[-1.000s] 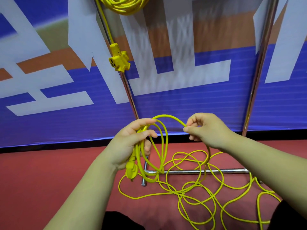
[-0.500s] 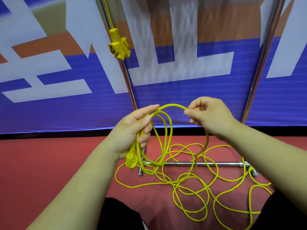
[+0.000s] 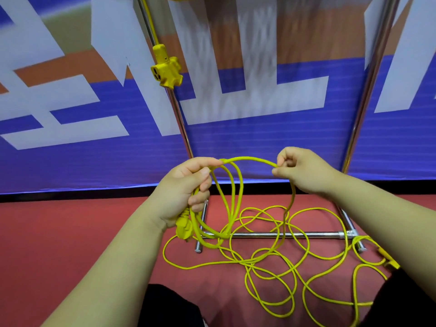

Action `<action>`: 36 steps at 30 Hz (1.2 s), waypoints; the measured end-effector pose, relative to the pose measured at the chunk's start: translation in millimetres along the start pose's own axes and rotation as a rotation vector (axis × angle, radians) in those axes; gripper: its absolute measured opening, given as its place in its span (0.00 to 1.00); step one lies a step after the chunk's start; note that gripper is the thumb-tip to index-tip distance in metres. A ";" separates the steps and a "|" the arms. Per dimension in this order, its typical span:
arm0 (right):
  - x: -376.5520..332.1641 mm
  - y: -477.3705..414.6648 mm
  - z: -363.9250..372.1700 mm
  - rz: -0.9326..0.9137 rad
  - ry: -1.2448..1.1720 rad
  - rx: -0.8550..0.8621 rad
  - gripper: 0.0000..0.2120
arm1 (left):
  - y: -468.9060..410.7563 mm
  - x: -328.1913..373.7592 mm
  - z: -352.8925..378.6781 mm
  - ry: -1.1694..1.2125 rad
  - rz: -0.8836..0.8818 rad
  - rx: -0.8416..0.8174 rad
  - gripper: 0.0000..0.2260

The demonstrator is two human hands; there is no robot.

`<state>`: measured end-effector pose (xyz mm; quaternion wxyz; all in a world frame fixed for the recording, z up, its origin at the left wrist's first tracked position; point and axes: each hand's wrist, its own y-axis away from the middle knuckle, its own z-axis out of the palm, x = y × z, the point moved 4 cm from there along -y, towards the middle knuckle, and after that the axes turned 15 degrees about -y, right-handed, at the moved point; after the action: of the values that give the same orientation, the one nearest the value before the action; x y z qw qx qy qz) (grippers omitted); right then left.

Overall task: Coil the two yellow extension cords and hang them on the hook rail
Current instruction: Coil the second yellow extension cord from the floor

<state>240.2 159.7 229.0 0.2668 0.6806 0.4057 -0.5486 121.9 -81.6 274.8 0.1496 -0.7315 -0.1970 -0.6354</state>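
Head view: the left hand point(image 3: 186, 192) is curled round a small bundle of loops of a thin, smooth yellow extension cord point(image 3: 247, 158), with the thumb laid across the top of the strands. The cord's flat moulded plug point(image 3: 184, 228) hangs just below the heel of that palm, and the gathered loops droop from the fist as long narrow ovals. The right hand point(image 3: 304, 171) pinches the same cord between thumb and bent forefinger, with the other fingers tucked in. A round arch of cord spans the gap between the two hands.

From the right hand the cord drops to the matte red floor point(image 3: 70, 232). The rest lies there as a loose tangle point(image 3: 271, 263) of overlapping curls (several cross the base bar point(image 3: 313, 234) of the rack). That bar and the left upright point(image 3: 181, 123) are shiny round steel tubes.

A second yellow cord point(image 3: 151, 24) runs down along the upright, and its chunky multi-outlet socket head point(image 3: 166, 67) hangs against the tube. A sliver of coiled yellow shows at the top edge.

Behind stands a finely ribbed blue banner point(image 3: 259, 142) with large white block shapes and an orange band.
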 end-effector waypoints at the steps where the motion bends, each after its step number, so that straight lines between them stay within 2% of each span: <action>1: -0.4 1.6 1.8 0.012 0.021 -0.037 0.09 | -0.8 -2.1 -3.7 -0.060 0.005 0.041 0.12; 5: -11.4 11.2 14.7 0.022 -0.107 -0.083 0.07 | -3.2 -14.6 -6.4 -0.403 -0.046 0.074 0.13; 9: -25.4 17.4 26.2 0.094 -0.548 -0.021 0.08 | -8.8 -23.3 13.4 -0.850 -0.017 -0.033 0.08; 12: -35.5 19.0 34.2 0.140 -0.734 -0.011 0.09 | -16.8 -35.7 32.2 -0.855 -0.049 -0.040 0.16; 15: -43.1 19.5 37.1 0.122 -0.812 0.009 0.09 | -26.2 -42.2 52.8 -0.866 -0.011 -0.098 0.11; 17: -45.9 18.5 34.9 0.103 -0.831 0.021 0.08 | -29.9 -40.5 61.8 -0.828 -0.005 -0.124 0.07; 20: -47.7 17.8 24.2 0.068 -0.821 0.023 0.04 | -31.7 -37.1 61.4 -0.734 -0.063 -0.098 0.08; 24: -37.2 18.3 11.5 -0.005 -0.650 0.041 0.02 | -29.0 -24.2 47.3 -0.549 -0.072 -0.018 0.09; 29: -1.2 19.2 25.8 0.021 -0.141 -0.187 0.11 | -19.3 6.0 26.5 -0.199 0.008 0.122 0.08; 33: 20.0 20.4 40.0 0.029 0.045 -0.272 0.16 | -8.7 29.2 16.2 0.093 0.106 0.165 0.08; 36: 25.2 21.7 53.4 0.055 -0.047 -0.325 0.17 | -3.4 36.0 10.1 0.213 0.153 0.179 0.10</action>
<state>232.0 111.6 189.3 0.3975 0.6263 0.4640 -0.4843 133.3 -70.3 308.7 0.2823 -0.6568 -0.1795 -0.6758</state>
